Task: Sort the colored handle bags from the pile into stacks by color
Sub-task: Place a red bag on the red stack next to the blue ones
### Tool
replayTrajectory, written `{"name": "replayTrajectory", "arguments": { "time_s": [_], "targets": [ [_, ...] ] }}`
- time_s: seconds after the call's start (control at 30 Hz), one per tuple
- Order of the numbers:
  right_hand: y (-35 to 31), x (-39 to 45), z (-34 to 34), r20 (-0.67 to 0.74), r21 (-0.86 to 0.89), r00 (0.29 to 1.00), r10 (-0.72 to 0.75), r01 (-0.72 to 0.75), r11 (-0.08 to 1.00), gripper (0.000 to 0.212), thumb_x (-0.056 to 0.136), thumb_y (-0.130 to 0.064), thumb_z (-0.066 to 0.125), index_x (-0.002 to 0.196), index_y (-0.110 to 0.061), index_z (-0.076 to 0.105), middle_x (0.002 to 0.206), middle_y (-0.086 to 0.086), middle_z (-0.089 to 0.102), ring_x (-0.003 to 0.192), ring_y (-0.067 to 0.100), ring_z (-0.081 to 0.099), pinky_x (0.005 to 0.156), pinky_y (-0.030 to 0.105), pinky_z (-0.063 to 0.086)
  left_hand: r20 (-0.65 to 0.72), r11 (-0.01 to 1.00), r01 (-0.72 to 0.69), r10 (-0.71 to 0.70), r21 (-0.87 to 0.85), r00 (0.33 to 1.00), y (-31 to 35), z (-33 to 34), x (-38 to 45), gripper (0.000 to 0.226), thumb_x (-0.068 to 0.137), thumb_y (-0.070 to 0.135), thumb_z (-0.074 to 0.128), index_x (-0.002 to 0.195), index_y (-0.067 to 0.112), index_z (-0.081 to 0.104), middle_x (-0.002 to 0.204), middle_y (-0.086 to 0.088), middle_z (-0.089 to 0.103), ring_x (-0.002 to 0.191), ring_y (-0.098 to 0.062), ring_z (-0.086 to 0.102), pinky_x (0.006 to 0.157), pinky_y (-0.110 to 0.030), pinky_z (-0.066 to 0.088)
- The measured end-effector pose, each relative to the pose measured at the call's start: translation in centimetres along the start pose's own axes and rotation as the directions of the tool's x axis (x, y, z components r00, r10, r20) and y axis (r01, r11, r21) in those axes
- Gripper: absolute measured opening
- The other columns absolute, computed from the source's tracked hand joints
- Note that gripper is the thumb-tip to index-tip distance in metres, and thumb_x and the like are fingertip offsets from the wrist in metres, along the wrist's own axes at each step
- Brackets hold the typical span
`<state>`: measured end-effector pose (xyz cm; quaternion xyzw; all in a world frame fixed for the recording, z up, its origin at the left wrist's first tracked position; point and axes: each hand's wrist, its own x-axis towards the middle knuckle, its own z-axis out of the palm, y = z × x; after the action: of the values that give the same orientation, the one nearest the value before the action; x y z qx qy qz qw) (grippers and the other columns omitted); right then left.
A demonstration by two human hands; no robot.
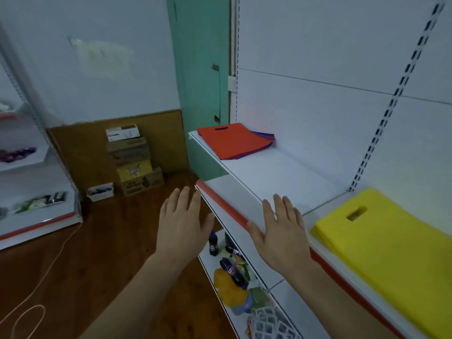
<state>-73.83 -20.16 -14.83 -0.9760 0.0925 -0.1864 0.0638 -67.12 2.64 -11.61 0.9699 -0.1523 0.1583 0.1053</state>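
A stack of handle bags lies at the far left end of the white shelf (276,174): a red bag (233,141) on top, with blue bags (267,136) showing at its edges underneath. A stack of yellow bags (391,250) lies on the shelf at the right, nearer to me. My left hand (184,222) hovers flat with spread fingers, off the shelf's left front corner. My right hand (285,232) is also flat and spread, over the shelf's front edge, between the two stacks. Both hands hold nothing.
A lower shelf (244,277) under my hands holds bottles and packets. Cardboard boxes (133,160) are piled on the wooden floor by the wall. Another shelving unit (31,182) stands at the left, and a cord (41,277) runs across the floor.
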Motion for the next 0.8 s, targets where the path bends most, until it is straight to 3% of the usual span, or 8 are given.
{"name": "replayTrajectory", "arguments": {
  "time_s": [0.1, 0.23, 0.37, 0.8],
  "targets": [
    [-1.2, 3.7, 1.9, 0.004, -0.011, 1.0, -0.002, 0.002, 1.0, 0.082, 0.103, -0.068, 0.024, 0.156, -0.01, 0.047, 0.164, 0.021, 0.038, 0.154, 0.041, 0.031, 0.12, 0.062, 0.034, 0.01, 1.0, 0.008, -0.008, -0.016, 1.0, -1.8, 1.7, 3.7, 0.071, 0.103, 0.065, 0.037, 0.162, 0.024, 0.034, 0.17, -0.005, 0.028, 0.159, -0.03, 0.017, 0.126, -0.047, 0.012],
    [-3.2, 9.4, 4.5, -0.001, -0.043, 1.0, 0.022, -0.022, 0.999, 0.086, 0.101, -0.072, 0.016, 0.159, -0.013, 0.042, 0.167, 0.02, 0.033, 0.156, 0.039, 0.026, 0.123, 0.06, 0.03, 0.005, 0.999, -0.018, 0.018, -0.039, 1.0, -5.0, 3.8, 9.9, 0.072, 0.103, 0.066, 0.033, 0.163, 0.027, 0.028, 0.172, -0.004, 0.022, 0.16, -0.028, 0.011, 0.124, -0.043, 0.002],
    [-6.0, 15.1, 6.4, -0.042, -0.058, 0.996, 0.083, -0.085, 0.995, 0.091, 0.1, -0.074, 0.007, 0.161, -0.014, 0.039, 0.167, 0.018, 0.032, 0.157, 0.038, 0.025, 0.124, 0.059, 0.028, 0.003, 0.994, -0.078, 0.079, -0.07, 0.997, -8.8, 5.0, 16.4, 0.072, 0.103, 0.066, 0.031, 0.163, 0.026, 0.03, 0.171, -0.005, 0.024, 0.159, -0.029, 0.014, 0.127, -0.048, 0.011],
    [-9.2, 28.9, 12.6, -0.103, -0.123, 0.963, 0.25, -0.262, 0.957, 0.077, 0.101, -0.063, 0.038, 0.152, -0.007, 0.051, 0.159, 0.022, 0.044, 0.15, 0.041, 0.035, 0.118, 0.06, 0.035, 0.053, 0.952, -0.289, 0.295, -0.103, 0.954, -15.2, 10.6, 34.0, 0.071, 0.104, 0.065, 0.031, 0.162, 0.025, 0.03, 0.168, -0.007, 0.031, 0.156, -0.031, 0.022, 0.126, -0.048, 0.018]
  ]
}}
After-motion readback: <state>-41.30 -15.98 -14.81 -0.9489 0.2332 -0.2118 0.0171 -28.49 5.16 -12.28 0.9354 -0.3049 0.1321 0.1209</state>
